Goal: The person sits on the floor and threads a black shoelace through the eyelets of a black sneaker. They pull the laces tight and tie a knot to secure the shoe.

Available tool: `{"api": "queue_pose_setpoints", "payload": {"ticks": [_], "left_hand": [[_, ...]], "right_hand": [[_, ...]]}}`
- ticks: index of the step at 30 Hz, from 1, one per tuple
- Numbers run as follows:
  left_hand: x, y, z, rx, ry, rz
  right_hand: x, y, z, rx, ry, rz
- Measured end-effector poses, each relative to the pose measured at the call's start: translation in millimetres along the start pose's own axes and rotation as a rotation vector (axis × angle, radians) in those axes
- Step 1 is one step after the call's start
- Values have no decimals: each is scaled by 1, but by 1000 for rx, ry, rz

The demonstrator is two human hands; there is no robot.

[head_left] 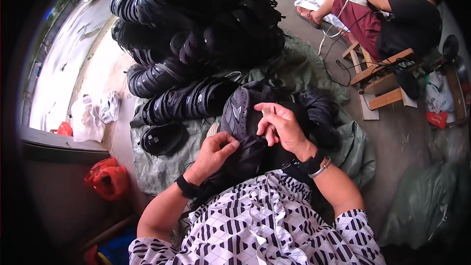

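A dark grey shoe upper (237,114) with a pale angular mark on its side lies across my lap among black fabric. My left hand (214,151) is at its near edge, thumb and forefinger pinched together on the dark material. Just right of the upper is my right hand (285,128), raised a little, with its fingers curled in and the forefinger reaching left. A small dark sliver shows by its fingertips, too small to name. Close to my left hand, a black shoe upper (161,140) rests on the grey-green sheet (147,167).
Tall stacks of nested black shoe uppers (181,100) rise ahead. At the right, a seated person (407,19) handles white material beside a wooden stool (382,78) and loose cords. A red bag (107,179) and white plastic bags (93,113) lie left; a green sack (422,206) stands right.
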State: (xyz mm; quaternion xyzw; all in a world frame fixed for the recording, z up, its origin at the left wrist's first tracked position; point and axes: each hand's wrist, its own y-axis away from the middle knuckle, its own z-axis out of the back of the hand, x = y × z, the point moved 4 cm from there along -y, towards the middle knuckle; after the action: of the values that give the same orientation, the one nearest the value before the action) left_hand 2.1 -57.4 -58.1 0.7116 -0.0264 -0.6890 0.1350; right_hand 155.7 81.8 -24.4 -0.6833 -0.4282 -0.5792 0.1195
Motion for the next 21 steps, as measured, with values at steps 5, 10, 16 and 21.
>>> {"api": "queue_pose_setpoints", "payload": {"ticks": [5, 10, 16, 21], "left_hand": [[3, -1, -5, -134, -9, 11], [2, -3, -3, -202, -105, -27], [-17, 0, -10, -386, -685, -169], [-17, -8, -6, -197, -340, 37]], "right_hand": [[-2, 0, -19, 214, 306, -130], [-5, 6, -13, 262, 349, -255], [-10, 11, -5, 331, 249, -272], [-7, 21, -5, 381, 283, -253]]}}
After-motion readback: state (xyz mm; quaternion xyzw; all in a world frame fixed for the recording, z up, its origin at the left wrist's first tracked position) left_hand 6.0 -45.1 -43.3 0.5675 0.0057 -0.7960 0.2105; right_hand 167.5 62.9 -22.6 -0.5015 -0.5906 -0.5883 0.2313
